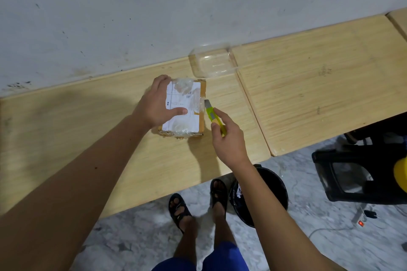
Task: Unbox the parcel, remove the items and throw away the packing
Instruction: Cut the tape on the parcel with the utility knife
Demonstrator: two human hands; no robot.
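**Slicing the tape without gutting what's inside**

Grip first: the right hand (229, 138) is wrapped around a yellow-green box cutter (214, 116), fingers curled on the handle, with the blade tip right at the right edge of the parcel (187, 108), touching the clear tape there as far as I can tell. The left hand (157, 103) is pressing flat on top, fingers spread over the white shipping label (182, 103), thumb lying across it, so it's holding the box down rather than clamping it.

The parcel itself sits on the wooden surface (308, 77), near the wall, just in front of a clear plastic container (211, 61).

My take on doing this bit well: keep the blade shallow, only tape-deep, and run it along the seam away from the holding hand. That left thumb looks close to the cut line, so I'd slide it back a touch. Steady downward pressure stops the box skating.

The black bin (271, 185) on the floor below the surface looks like the obvious spot for the packing.
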